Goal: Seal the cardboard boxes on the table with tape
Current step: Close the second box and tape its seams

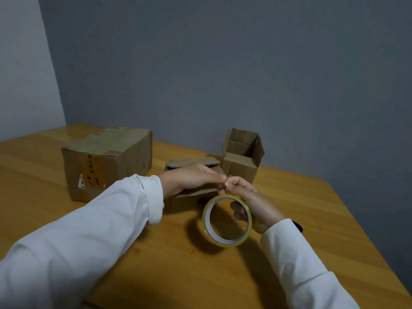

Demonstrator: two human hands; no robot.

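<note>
I see the tape roll (227,220) held up off the table (312,219), just right of centre in the frame. My right hand (252,204) grips it: fingers curl through the hole from the right side, and the roll hangs below and left of the knuckles, its open face turned toward the camera. My left hand (191,178) comes in from the left and meets the right at the top of the roll, fingertips pinched together there. They look closed on the tape's loose end, but the strip is too thin and clear for me to be sure.

Right behind the hands, centre frame, sits a low box (191,197) with its flaps loosely down. The left hand covers much of its top. Just to its upper right stands a small box (242,157), flaps up and open. Left of centre is a big box (107,161), closed, with old tape across its top and a label on the front. All three rest on the table. White sleeves (89,230) cover both arms.
</note>
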